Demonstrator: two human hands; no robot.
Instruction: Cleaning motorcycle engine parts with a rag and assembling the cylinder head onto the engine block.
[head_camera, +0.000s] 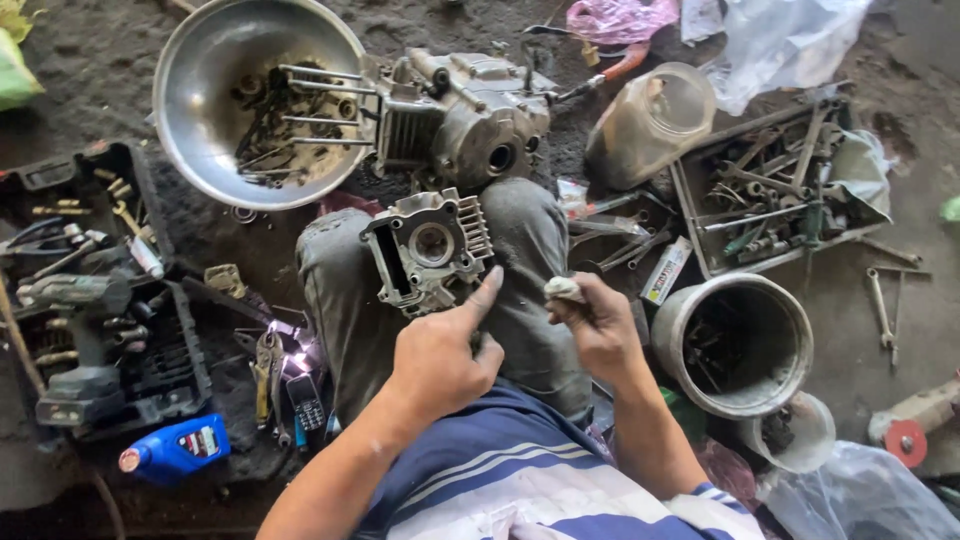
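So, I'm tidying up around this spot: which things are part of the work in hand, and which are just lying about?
In hand:
- cylinder head on the knee, steadied by the left hand
- small rag wad pinched in the right hand

Lying about:
- engine block
- metal bowl of parts
- tool tray
- blue oil bottle
- cordless drill
- phone

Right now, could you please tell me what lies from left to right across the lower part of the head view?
Blue oil bottle → mobile phone → left hand → right hand → grey metal pot → red-tipped tool.
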